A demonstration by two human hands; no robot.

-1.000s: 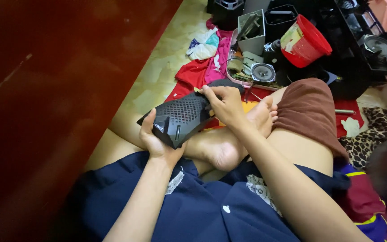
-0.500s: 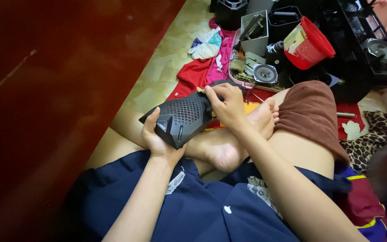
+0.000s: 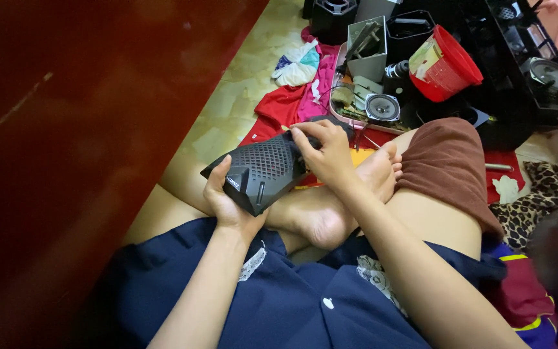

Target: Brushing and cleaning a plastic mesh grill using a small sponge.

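The left hand [image 3: 227, 200] is cupping the near end of a black speaker box [image 3: 259, 171] over the lap, while the right hand [image 3: 327, 152] is pinching something at its far end, perhaps a screw. It is looking rigid, fairly light and smooth-sided, best gripped around its flat edges, not the mesh grille.
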